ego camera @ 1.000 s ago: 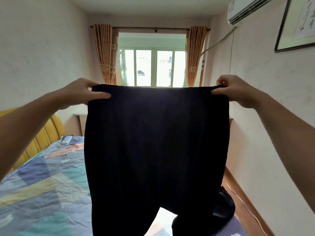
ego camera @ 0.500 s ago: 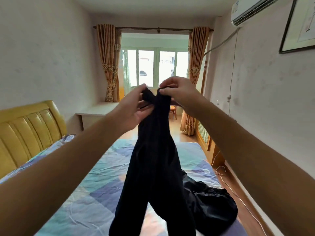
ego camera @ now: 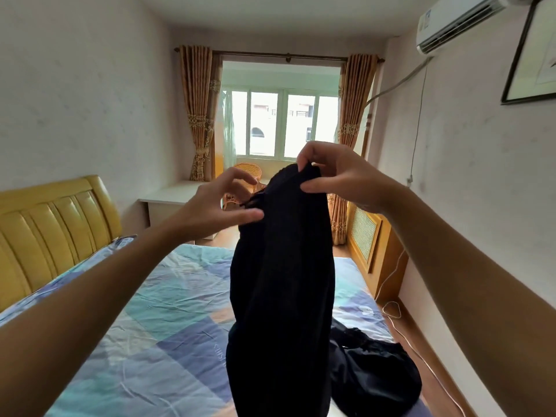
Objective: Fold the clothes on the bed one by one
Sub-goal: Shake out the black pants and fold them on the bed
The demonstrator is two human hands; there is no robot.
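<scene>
A yellow padded headboard (ego camera: 51, 224) stands at the left against the wall, and the bed (ego camera: 144, 341) with its blue, teal and orange patchwork sheet runs forward from it. A white bench (ego camera: 171, 195) sits beyond, under the curtained window (ego camera: 281, 123). The left hand (ego camera: 222, 203) is raised mid-air, fingers fairly straight and spread, its thumb touching the side of the black garment (ego camera: 282, 296) (a loose grip, nothing pinched that I can see). The garment hangs bunched lengthwise above the bed. The right hand (ego camera: 340, 176) pinches its top edge between thumb and curled fingers. A second dark piece of clothing (ego camera: 373, 374) lies crumpled on the bed's right edge.
</scene>
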